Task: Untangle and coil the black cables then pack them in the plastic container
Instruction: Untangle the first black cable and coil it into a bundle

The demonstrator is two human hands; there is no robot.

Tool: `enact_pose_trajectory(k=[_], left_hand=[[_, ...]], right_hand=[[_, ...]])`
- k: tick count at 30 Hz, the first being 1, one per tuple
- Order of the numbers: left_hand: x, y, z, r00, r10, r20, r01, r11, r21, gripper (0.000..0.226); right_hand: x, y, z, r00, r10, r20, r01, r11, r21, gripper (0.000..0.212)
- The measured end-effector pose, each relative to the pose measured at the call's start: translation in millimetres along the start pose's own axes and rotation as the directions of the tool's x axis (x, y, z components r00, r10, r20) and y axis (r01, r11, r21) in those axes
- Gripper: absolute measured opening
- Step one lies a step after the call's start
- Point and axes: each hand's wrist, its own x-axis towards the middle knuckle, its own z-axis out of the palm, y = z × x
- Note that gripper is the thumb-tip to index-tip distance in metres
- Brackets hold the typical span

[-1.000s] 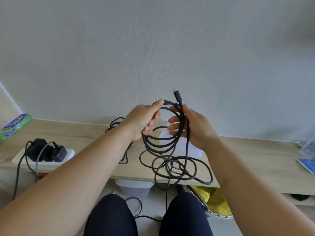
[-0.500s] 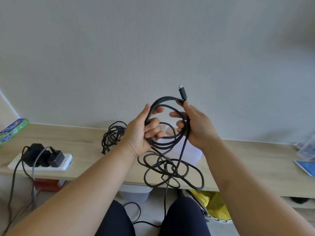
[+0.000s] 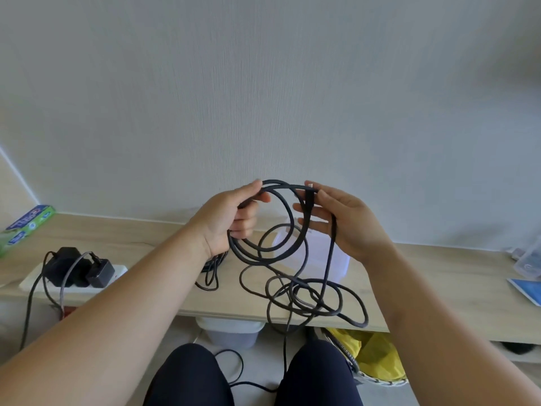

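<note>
I hold a long black cable above the wooden shelf. My left hand grips several loops of it at the top left. My right hand pinches the plug end at the top right, with a strand running down across its palm. Loose tangled loops hang down onto the shelf edge. Behind the cable sits the clear plastic container, partly hidden by the loops and my right hand. A second black cable bundle lies on the shelf, mostly covered by my left forearm.
A white power strip with black chargers lies on the left of the wooden shelf. A green box sits far left. A lidded tub and a yellow bag stand below the shelf. My knees are at the bottom.
My hands have moved apart, opening the top loop wider. The plug that pointed up now lies in my right fingers. The hanging loops have spread lower over the shelf edge.
</note>
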Motion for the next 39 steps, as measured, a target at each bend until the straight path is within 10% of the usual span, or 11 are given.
enact_pose_trajectory(k=[9,14,23,28,35,39], left_hand=[[0.3,0.6,0.6,0.997,0.067,0.047,-0.067,0.998,0.002,0.034],[-4.8,9.9,0.1,0.982,-0.053,0.179,0.045,0.998,0.047,0.033],[0.6,12.3,15.4,0.987,-0.045,0.157,0.020,0.988,0.154,0.029],[3.7,11.5,18.2,1.000,-0.019,-0.005,0.019,0.982,0.186,0.028],[6.8,-5.1,16.1,0.998,0.056,0.017,-0.045,0.924,-0.379,0.031],[10.4,1.7,20.6,0.985,0.018,-0.174,-0.037,0.994,-0.104,0.040]], right_hand=[[-1.7,13.0,3.2,0.974,0.224,-0.012,-0.215,0.945,0.245,0.026],[0.8,-0.6,2.4,0.991,0.082,-0.107,-0.053,0.967,0.251,0.026],[5.0,-18.5,25.5,0.994,0.044,0.105,0.007,0.897,-0.442,0.035],[1.4,-21.9,29.5,0.980,0.143,0.135,-0.087,0.929,-0.360,0.032],[10.4,-13.1,30.9,0.991,0.098,-0.093,-0.099,0.995,-0.006,0.032],[7.3,-5.6,33.0,0.988,0.139,-0.064,-0.136,0.990,0.043,0.033]])
